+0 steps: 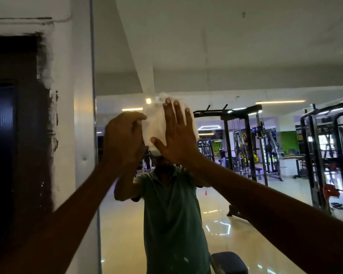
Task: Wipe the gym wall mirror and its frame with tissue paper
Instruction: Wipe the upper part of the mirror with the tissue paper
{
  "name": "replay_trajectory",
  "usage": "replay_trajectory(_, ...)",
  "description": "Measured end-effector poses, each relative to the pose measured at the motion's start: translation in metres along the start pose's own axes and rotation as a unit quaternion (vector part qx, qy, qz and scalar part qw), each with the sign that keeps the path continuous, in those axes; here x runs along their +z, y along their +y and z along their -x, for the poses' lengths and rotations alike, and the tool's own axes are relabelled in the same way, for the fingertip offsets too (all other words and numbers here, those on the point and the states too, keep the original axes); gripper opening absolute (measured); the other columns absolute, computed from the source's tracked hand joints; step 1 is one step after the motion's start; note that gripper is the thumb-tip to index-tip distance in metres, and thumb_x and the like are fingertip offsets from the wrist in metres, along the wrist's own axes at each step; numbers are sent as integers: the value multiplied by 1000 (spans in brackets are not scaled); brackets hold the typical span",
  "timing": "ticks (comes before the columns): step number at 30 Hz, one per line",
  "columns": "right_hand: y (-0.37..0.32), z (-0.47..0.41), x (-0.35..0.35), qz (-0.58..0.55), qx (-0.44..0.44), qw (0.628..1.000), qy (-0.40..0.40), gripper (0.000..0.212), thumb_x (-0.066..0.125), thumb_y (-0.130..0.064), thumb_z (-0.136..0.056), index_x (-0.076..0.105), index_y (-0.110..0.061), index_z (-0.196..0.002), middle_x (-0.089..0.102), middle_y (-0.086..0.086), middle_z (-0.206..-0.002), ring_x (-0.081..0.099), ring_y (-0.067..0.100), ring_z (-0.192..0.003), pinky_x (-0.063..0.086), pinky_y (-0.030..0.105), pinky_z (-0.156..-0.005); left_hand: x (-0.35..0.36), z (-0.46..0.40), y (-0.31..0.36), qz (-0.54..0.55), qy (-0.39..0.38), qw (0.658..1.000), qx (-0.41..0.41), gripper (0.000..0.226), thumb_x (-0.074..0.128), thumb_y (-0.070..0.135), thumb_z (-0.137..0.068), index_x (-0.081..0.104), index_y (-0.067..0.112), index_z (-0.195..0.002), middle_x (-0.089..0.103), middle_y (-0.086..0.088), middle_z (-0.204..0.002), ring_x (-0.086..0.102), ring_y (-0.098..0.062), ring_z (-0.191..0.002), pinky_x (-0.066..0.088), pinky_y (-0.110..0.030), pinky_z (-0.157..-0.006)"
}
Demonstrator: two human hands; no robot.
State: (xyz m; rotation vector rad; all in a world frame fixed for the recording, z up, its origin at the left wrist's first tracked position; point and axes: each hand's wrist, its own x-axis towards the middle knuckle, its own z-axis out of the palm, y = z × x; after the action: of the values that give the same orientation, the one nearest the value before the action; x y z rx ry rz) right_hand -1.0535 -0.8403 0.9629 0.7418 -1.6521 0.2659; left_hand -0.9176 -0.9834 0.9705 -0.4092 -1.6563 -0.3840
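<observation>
The large wall mirror point(236, 62) fills the middle and right of the head view. Its thin metal frame edge point(93, 80) runs vertically at the left. A wad of white tissue paper point(156, 125) lies flat against the glass at head height. My right hand point(176, 135) presses on it with the palm flat and the fingers spread. My left hand point(123, 139) is beside it on the left, fingers closed and pinching the tissue's left edge. Both arms are stretched up and forward.
Left of the frame are a white wall strip point(67, 125) and a dark recessed opening point(10, 135). The mirror reflects me in a green shirt, a padded bench point(229, 262), gym racks point(244, 145) and a glossy floor.
</observation>
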Motion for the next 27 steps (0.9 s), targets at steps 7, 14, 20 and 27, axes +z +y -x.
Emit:
replay_trajectory(7,16,-10,-49,-86,-45,987,-131,116,55,-72,-83,13,-1,-165,11,21,-173,12,41,-159,12,58,-128,58,-14,18,79,-93,987,-103,59,69,37,-96,52,-1,-138,61,-23,-124,64,-20,-119,41,-14,-105)
replay_trajectory(14,75,-36,-99,-20,53,994,94,33,60,-17,-103,58,-6,-134,71,12,-103,67,23,-88,45,31,-74,91,-16,31,-299,-44,952,-57,69,40,52,-104,26,18,-162,39,-25,-150,42,-43,-131,38,-55,-105)
replay_trajectory(20,89,-61,-63,93,-27,995,12,68,44,-39,-104,30,-4,-161,20,25,-170,15,40,-159,12,55,-127,107,-8,-16,-360,4,932,-40,75,14,59,-107,1,14,-166,4,-26,-170,10,-47,-156,14,-67,-123)
replay_trajectory(27,86,-72,-35,72,-34,996,27,76,23,-54,-105,7,-15,-168,-5,18,-174,-7,36,-161,-1,61,-128,112,-47,-22,-303,157,913,-222,76,10,67,-104,-2,25,-166,2,-26,-170,5,-48,-156,9,-71,-122)
